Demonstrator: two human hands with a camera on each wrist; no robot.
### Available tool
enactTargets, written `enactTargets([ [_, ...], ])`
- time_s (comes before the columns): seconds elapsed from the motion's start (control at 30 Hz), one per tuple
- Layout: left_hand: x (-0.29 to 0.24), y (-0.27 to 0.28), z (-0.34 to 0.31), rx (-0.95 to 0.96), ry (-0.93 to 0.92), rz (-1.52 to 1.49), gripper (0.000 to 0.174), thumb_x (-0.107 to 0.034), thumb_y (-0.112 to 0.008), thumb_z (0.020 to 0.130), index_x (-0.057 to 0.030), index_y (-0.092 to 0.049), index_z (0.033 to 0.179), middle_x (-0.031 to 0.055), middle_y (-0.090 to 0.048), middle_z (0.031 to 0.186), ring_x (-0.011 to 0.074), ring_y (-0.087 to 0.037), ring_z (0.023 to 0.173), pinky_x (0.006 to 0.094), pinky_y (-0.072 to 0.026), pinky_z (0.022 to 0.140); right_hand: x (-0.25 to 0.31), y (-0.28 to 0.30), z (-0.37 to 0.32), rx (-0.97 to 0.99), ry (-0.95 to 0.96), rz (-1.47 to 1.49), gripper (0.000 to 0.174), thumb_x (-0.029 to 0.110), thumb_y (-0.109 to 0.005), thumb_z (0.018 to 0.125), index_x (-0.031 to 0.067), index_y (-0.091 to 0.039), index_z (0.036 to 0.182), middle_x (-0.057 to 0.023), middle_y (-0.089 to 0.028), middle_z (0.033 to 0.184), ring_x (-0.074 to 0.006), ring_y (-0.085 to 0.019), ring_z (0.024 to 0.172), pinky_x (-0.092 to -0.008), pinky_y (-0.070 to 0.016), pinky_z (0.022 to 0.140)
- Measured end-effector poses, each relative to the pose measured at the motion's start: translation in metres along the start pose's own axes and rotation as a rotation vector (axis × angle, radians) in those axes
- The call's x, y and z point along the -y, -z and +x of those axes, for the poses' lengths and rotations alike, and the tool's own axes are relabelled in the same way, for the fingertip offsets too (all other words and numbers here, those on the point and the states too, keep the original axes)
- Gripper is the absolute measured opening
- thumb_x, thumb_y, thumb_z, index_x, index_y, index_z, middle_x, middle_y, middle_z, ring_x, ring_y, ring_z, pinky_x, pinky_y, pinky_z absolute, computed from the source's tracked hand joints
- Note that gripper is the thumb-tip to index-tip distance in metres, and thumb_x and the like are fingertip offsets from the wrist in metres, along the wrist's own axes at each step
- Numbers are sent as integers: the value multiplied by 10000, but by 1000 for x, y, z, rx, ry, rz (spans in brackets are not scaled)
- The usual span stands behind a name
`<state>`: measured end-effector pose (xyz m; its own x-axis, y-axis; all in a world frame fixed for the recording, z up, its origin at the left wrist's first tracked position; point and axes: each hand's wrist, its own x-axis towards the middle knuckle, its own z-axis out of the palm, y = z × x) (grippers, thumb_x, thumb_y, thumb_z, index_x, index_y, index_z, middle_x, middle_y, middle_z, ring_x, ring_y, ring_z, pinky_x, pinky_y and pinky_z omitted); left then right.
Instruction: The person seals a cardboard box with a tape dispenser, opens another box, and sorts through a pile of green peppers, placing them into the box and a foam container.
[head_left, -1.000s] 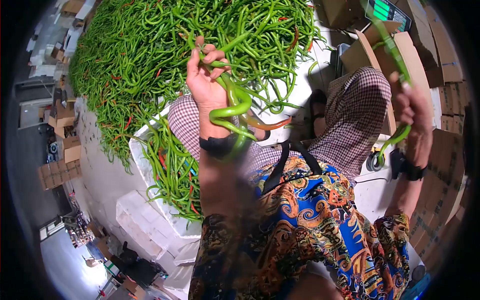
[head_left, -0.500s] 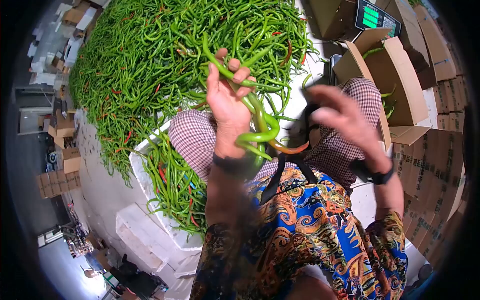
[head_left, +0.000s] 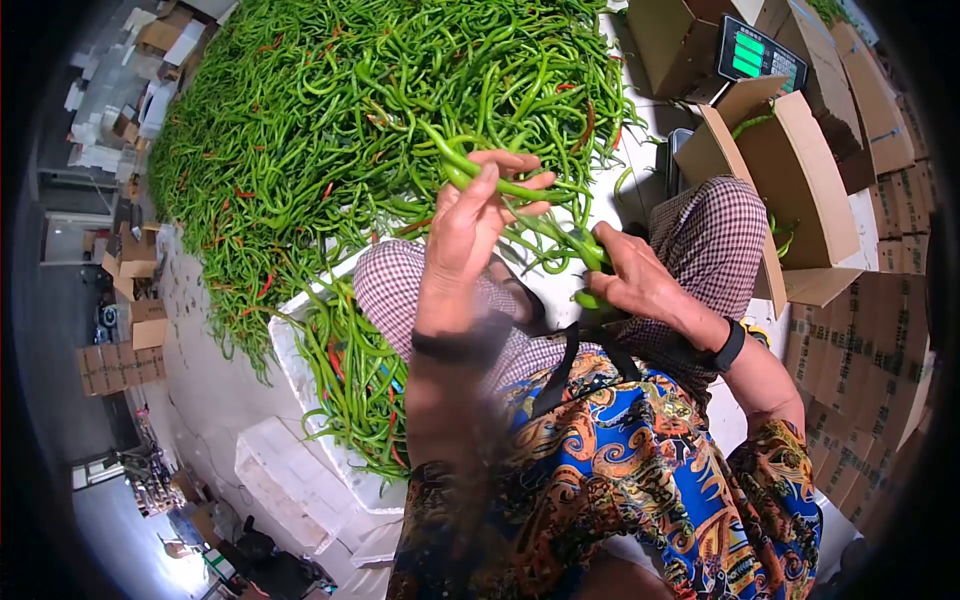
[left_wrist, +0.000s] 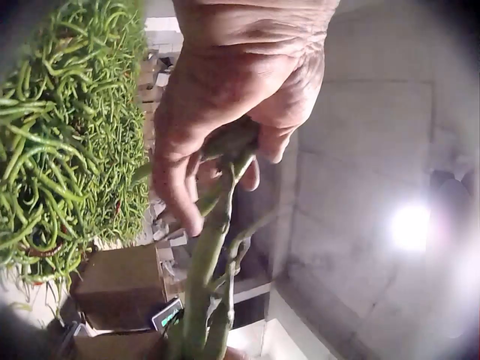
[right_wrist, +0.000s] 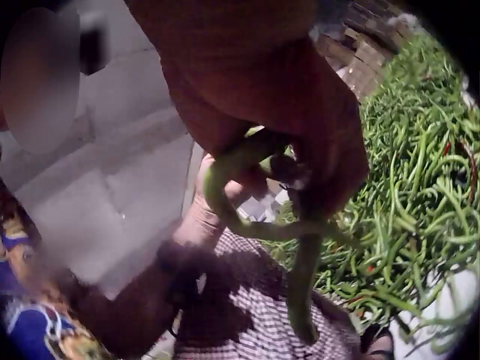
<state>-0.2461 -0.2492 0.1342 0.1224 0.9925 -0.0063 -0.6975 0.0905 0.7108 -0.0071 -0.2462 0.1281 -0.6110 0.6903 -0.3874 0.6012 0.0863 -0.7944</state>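
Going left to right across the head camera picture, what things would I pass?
You'd pass small cardboard boxes → big pile of green peppers → left hand gripping the pepper bunch → right hand holding the same bunch → open cardboard box.

The peppers [head_left: 400, 90] are green, few red; trousers [head_left: 715, 235] are checked, the shirt [head_left: 640, 480] blue-orange paisley, boxes [head_left: 810, 170] brown.

the green peppers [head_left: 350, 120] look smooth and waxy, with a gloss. the cardboard box [head_left: 800, 170] is matt brown paperboard. the white crate [head_left: 285, 345] looks like matt, grainy foam. the checked trousers [head_left: 720, 225] and patterned blouse [head_left: 640, 450] are soft cloth.
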Motion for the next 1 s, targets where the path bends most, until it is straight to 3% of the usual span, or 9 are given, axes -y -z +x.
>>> enactTargets([
  [0.07,-3,3,0,-75,3,180,301,-268,-552,954,-42,-553,1153,190,-529,1268,401,-535,1166,515,-528,874,-19,-6,1,-141,81,-155,361,212,-640,818,8,-517,1090,-81,-595,875,-211,-593,806,-340,-474,727],
  [0.17,-11,12,0,-179,-177,209,309,-290,-542,962,-73,-565,1181,161,-349,1464,382,-366,1325,524,-394,1010,-32,1,7,-26,-121,1132,218,90,-618,858,35,-548,1057,-66,-611,913,-176,-615,841,-316,-509,742],
  [0.27,-19,10,-3,-183,-182,394,317,-294,-520,967,-63,-600,1170,165,-341,1488,296,-375,1326,446,-334,1049,-46,8,11,94,36,1747,285,144,-557,928,-17,-553,1162,-130,-623,1035,-228,-618,954,-337,-507,848],
  [0.33,-17,-6,-6,-200,-75,878,377,-360,-547,936,-37,-662,1094,187,-435,1426,274,-419,1296,398,-323,1056,-44,12,13,185,231,1727,387,173,-484,962,-48,-467,1279,-188,-601,1146,-285,-599,1070,-403,-472,947],
  [0.47,-8,-7,-9,-180,-55,982,433,-416,-563,916,-10,-681,1010,189,-539,1314,266,-531,1177,393,-406,987,-25,16,8,245,273,1821,485,169,-539,929,-42,-390,1340,-205,-574,1209,-300,-587,1105,-418,-461,983],
  [0.57,-6,-14,-15,-154,153,584,414,-336,-602,909,31,-584,1100,56,-638,779,194,-638,747,303,-508,737,-26,14,5,163,281,1773,535,131,-584,893,-39,-370,1352,-213,-555,1241,-302,-582,1116,-413,-461,997],
  [0.7,0,-29,-16,-125,275,627,303,-162,-733,787,-14,-610,1021,-14,-580,758,53,-499,626,191,-405,553,-22,16,0,153,266,1674,608,28,-622,810,-40,-367,1358,-224,-530,1279,-295,-579,1124,-393,-453,1014],
  [0.9,12,-45,-6,-296,46,570,202,-149,-658,861,-19,-587,998,40,-609,863,69,-543,709,174,-409,523,-32,5,0,235,276,1637,671,20,-678,762,-43,-378,1359,-204,-536,1287,-222,-628,1005,-326,-498,930],
  [1.0,19,-41,-1,-294,111,501,239,-165,-661,868,-12,-574,1030,46,-612,892,71,-547,696,168,-429,518,-28,5,-7,199,243,1533,695,37,-684,764,-33,-359,1374,-186,-548,1274,-215,-633,991,-311,-498,921],
])
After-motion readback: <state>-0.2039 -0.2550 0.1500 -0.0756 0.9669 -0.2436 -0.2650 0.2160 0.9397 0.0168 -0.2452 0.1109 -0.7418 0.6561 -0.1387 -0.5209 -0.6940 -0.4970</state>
